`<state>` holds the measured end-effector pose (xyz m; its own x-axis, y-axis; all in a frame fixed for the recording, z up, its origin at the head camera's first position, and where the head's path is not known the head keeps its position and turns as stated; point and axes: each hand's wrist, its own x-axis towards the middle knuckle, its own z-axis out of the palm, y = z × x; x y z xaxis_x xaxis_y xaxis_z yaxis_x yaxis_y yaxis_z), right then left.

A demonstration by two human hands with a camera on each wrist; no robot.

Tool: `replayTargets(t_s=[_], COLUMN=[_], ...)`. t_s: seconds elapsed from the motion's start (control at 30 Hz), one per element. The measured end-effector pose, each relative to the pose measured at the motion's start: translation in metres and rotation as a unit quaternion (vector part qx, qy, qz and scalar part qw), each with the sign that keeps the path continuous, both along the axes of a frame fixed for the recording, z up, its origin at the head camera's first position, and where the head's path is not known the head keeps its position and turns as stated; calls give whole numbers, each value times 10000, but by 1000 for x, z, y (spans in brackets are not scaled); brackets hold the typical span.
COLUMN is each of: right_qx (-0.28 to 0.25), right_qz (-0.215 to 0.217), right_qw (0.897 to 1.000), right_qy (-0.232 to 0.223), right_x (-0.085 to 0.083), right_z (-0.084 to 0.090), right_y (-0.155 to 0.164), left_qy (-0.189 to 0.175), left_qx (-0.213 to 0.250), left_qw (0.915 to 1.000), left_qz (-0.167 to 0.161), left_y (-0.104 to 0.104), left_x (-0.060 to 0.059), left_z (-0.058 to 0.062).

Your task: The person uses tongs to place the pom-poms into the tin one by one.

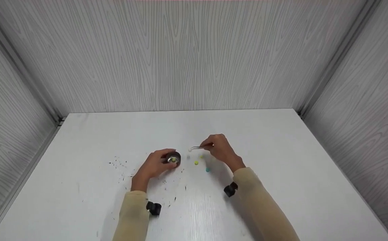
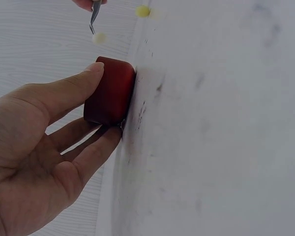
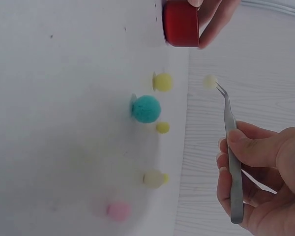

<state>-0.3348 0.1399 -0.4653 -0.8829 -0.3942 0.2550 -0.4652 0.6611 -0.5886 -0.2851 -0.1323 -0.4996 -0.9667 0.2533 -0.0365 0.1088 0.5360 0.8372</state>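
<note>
My left hand (image 1: 155,164) grips a small round red cup (image 2: 110,91), thumb on one side and fingers on the other. The cup stands on the table, and a yellow-green ball (image 1: 174,160) shows inside its shiny interior in the head view. My right hand (image 3: 265,172) holds silver bent-tip tweezers (image 3: 233,172) between thumb and fingers. At their tips is a small cream pom-pom (image 3: 210,81), raised above the table and just right of the cup. Below the tweezers lie a yellow pom-pom (image 3: 163,82) and a larger teal pom-pom (image 3: 146,109).
More pom-poms lie on the white table (image 1: 113,130): a small yellow one (image 3: 162,128), a cream one (image 3: 153,179) and a pink one (image 3: 119,211). Dark specks (image 1: 117,162) mark the surface left of the cup. Wood-grain panels (image 1: 180,57) enclose the back and both sides.
</note>
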Motion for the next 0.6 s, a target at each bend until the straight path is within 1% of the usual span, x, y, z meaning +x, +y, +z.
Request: replayTargets(t_s=[0.13, 0.37, 0.6], right_qx=[-19, -45, -64], right_qz=[7, 226, 288], right_qw=[10000, 9994, 9991], right_qy=[32, 262, 309], right_x=[3, 4, 7], right_z=[1, -1, -3], right_y=[-2, -5, -9], left_qy=[23, -75, -25], left_qx=[11, -43, 90], left_qw=[10000, 9998, 9998], left_qz=[55, 170, 180], left_y=[0, 2, 3], left_x=[1, -1, -1], left_z=[0, 0, -1])
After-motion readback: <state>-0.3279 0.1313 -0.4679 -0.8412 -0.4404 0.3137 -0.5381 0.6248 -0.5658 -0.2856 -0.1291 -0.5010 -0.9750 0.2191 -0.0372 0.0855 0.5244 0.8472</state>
